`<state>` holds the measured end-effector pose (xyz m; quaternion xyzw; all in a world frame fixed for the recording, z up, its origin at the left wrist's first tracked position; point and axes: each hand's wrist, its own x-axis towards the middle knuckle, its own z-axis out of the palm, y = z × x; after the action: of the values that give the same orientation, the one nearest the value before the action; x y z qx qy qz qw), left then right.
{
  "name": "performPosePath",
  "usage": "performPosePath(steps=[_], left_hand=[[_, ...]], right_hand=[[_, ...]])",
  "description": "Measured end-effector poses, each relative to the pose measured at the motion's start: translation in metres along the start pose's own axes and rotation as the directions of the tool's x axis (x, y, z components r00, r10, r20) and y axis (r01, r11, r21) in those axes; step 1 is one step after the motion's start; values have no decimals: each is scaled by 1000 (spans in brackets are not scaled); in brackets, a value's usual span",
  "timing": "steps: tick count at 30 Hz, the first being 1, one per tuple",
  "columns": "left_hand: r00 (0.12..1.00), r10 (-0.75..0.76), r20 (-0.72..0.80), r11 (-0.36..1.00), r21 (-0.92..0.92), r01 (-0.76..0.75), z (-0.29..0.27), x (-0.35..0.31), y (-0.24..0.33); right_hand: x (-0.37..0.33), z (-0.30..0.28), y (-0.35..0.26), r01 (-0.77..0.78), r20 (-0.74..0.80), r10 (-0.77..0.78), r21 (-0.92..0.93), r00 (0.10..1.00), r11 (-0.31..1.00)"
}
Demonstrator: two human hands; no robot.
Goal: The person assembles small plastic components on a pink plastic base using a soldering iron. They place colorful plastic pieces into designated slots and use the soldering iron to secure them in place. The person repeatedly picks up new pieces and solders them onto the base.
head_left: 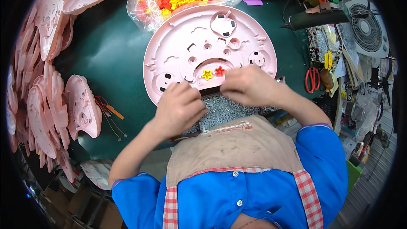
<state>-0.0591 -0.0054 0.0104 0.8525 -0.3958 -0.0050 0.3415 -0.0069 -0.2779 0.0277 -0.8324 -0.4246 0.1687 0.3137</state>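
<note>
Green table (110,51), shells (38,118) heaped left, star bag (137,4) beyond panel (199,38), both hands (180,106) (252,85) curled-fingered, grip unclear

Stacked pink shells (40,121) and small metal parts (227,112) show a workshop.

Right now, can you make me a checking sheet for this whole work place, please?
Surface: green table, partly covered.
Job's things: pink shell with a yellow star and a red star inside; clear bag of red and yellow pieces behind it.
Clutter: pink parts piled at left; purple tag near the bag.
Hands: left hand and right hand at the shell's near edge, blurred; can't tell if they hold anything.
Cables: thin wires by the left pile.
Surroundings: white fan at right.
</note>
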Motion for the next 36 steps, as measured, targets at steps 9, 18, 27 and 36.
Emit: performPosePath(steps=[9, 18, 27, 36], left_hand=[[980, -97, 172, 977, 204, 61, 14, -17, 33], [972, -25, 233, 990, 143, -9, 9, -19, 27], [981, -192, 9, 950, -250, 188, 22, -26, 34], [938, -346, 22, 737, -612, 286, -16, 5, 12]], right_hand=[[-26, 23, -19, -166, 91, 171, -65, 981, 984], [0, -29, 9, -312, 22, 370, 586, 929, 748], [38, -23, 54, 166, 60, -159, -150, 985, 975], [43, -25, 55, 222, 117, -204, -177, 972, 959]])
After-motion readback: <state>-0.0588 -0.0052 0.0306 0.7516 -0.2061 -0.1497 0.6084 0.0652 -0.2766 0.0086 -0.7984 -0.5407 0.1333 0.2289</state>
